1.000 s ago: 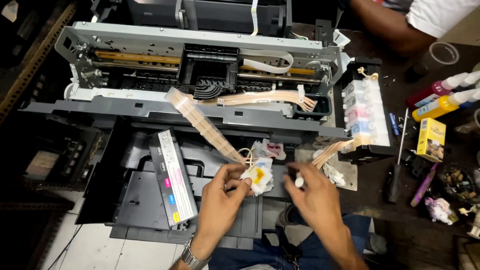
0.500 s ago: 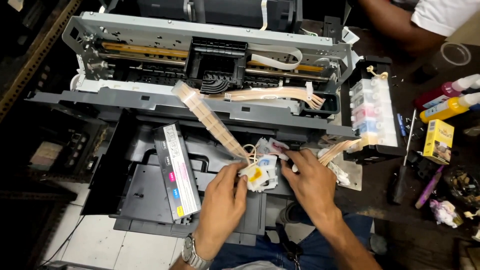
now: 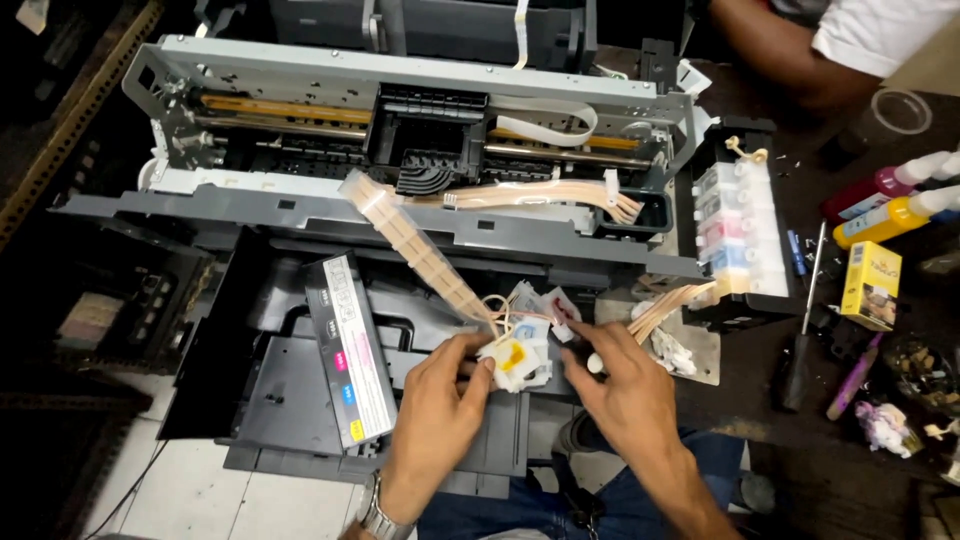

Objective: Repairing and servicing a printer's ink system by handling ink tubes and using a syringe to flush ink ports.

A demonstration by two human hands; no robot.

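At the far left, the opened printer point(image 3: 300, 215) sits with its cover off, its metal frame and rails bare. On its dark front tray lies a long grey cover strip point(image 3: 348, 365) with coloured squares, tilted, just left of your left hand.

Your left hand point(image 3: 432, 415) comes up from the bottom edge, a watch at the wrist. Its thumb and fingers are pinched on the small white ink damper cluster point(image 3: 515, 358), which shows a yellow patch and sits over the front tray, just in front of the printer's lower edge. A flat band of clear ink tubes point(image 3: 420, 250) runs up and left from the cluster to the black print carriage point(image 3: 430, 135) in the middle of the frame.

Your right hand point(image 3: 625, 395) is just right of the cluster, fingers bent, with the fingertips at its right edge; you grasp it there lightly, though the exact contact is partly hidden.

Further right, an ink tank block point(image 3: 735, 235) stands beside the printer. Beyond it lie a screwdriver point(image 3: 805, 320), a yellow box point(image 3: 872, 285), and red and yellow ink bottles point(image 3: 890, 200). Another person's arm point(image 3: 790, 60) rests at the top right.
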